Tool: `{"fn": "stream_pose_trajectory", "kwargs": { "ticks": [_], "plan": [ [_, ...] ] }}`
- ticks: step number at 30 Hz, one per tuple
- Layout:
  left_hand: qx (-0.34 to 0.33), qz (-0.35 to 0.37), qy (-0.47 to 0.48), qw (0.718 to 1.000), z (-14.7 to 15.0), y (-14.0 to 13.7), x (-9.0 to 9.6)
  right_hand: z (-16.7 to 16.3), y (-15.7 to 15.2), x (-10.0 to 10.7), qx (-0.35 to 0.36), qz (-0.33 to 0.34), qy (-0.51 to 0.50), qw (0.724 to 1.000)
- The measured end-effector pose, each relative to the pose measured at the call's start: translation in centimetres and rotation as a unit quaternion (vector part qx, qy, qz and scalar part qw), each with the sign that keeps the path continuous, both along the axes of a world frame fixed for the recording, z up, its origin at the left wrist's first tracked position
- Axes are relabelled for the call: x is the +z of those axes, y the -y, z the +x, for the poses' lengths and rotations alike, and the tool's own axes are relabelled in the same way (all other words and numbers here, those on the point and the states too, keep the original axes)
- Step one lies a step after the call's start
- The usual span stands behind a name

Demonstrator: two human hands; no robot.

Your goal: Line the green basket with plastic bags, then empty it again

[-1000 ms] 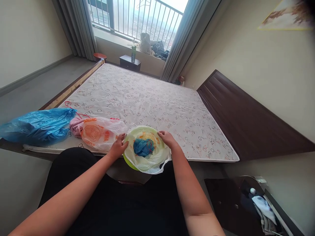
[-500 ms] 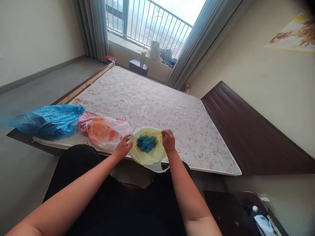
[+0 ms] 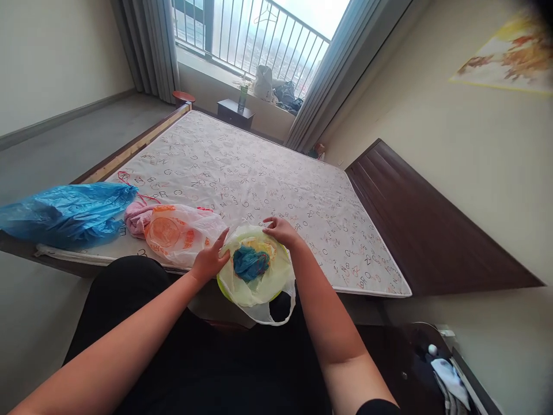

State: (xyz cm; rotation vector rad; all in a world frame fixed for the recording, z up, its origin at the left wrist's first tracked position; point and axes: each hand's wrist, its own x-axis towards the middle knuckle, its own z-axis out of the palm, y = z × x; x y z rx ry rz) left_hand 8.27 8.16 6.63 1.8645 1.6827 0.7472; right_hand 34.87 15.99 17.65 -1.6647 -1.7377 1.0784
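Observation:
A yellow-green round trash can (image 3: 223,288) stands in front of me, between my knees, lined with a pale plastic bag (image 3: 253,297). One bag handle hangs over the near right side of the rim. Inside lies a crumpled blue plastic bag (image 3: 249,263). My left hand (image 3: 210,256) is on the left of the rim, gripping the lined edge with its thumb pointing up. At the far right of the rim is my right hand (image 3: 283,231), its thumb and fingers apart, close to the liner's edge. Whether a fingertip touches the liner I cannot make out.
Ahead lies a bed mattress (image 3: 259,178) printed with letters. On its near left are a blue plastic bag (image 3: 73,210), a pink cloth (image 3: 137,219) and a white bag with orange print (image 3: 177,233). A dark headboard (image 3: 432,225) rises right; a dark table (image 3: 401,357) stands lower right.
My right hand has moved up and left along the rim, and its fingers have spread. The liner's handle now hangs lower and wider over the near side. The view has shifted slightly.

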Motion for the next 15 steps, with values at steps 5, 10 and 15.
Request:
{"fn": "stream_pose_trajectory", "kwargs": {
  "ticks": [5, 10, 15],
  "plan": [
    [0.022, -0.029, 0.137, 0.99, 0.1, -1.0, -0.8, -0.5, 0.5, -0.5, 0.011, 0.314, 0.117, 0.942],
    [0.034, -0.041, 0.153, 0.987, 0.1, -1.7, -1.2, -1.0, 1.1, -2.1, 0.031, 0.367, 0.169, 0.914],
    [-0.024, -0.031, 0.139, 0.99, 0.4, -1.2, -1.3, -2.6, -2.0, -1.1, 0.024, 0.239, 0.2, 0.95]
  ]
}}
